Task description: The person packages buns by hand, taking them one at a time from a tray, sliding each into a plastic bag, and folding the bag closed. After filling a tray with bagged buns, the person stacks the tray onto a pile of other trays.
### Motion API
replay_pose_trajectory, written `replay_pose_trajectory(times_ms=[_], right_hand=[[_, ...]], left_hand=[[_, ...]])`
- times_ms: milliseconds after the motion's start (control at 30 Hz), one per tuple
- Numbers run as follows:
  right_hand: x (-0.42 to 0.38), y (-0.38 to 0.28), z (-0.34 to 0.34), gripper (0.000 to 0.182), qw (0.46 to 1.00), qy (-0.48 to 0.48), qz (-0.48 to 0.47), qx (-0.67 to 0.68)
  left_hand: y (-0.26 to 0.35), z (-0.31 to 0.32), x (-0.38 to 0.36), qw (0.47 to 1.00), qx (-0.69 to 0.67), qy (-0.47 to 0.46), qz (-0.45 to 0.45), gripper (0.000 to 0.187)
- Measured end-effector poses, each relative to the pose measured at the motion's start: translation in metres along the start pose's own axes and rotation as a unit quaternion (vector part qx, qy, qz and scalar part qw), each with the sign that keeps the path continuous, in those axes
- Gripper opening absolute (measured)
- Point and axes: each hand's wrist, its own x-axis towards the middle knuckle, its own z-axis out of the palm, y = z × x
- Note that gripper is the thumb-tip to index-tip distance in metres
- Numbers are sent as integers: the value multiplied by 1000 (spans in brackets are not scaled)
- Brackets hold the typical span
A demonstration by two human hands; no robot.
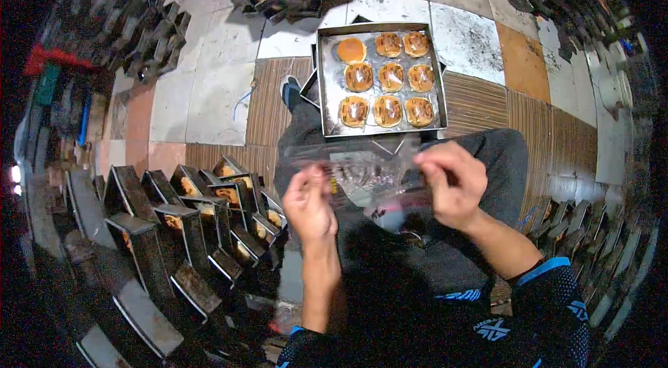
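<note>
At frame centre, a person's left hand (311, 204) and right hand (456, 184) are pinching clear plastic (383, 180) at opposite sides, seemingly to spread it, below a tray (333, 107) of buns (391, 77).

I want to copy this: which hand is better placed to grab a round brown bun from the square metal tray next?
Probably the right hand: it looks slightly nearer the buns than the left hand, though both seem to hold thin clear plastic.

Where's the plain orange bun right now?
In the head view, the plain orange bun sits in the back left corner of the tray, left of one marked bun.
</note>
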Motion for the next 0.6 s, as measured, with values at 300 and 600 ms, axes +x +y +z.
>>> replay_pose_trajectory(times_ms=[300, 600], right_hand=[[79, 350, 181, 58, 862, -387, 74, -320], [181, 475, 242, 72, 736, -514, 67, -436]], left_hand=[[0, -76, 34, 946, 239, 201, 82, 17], [-11, -121, 29, 965, -157, -203, -43, 24]])
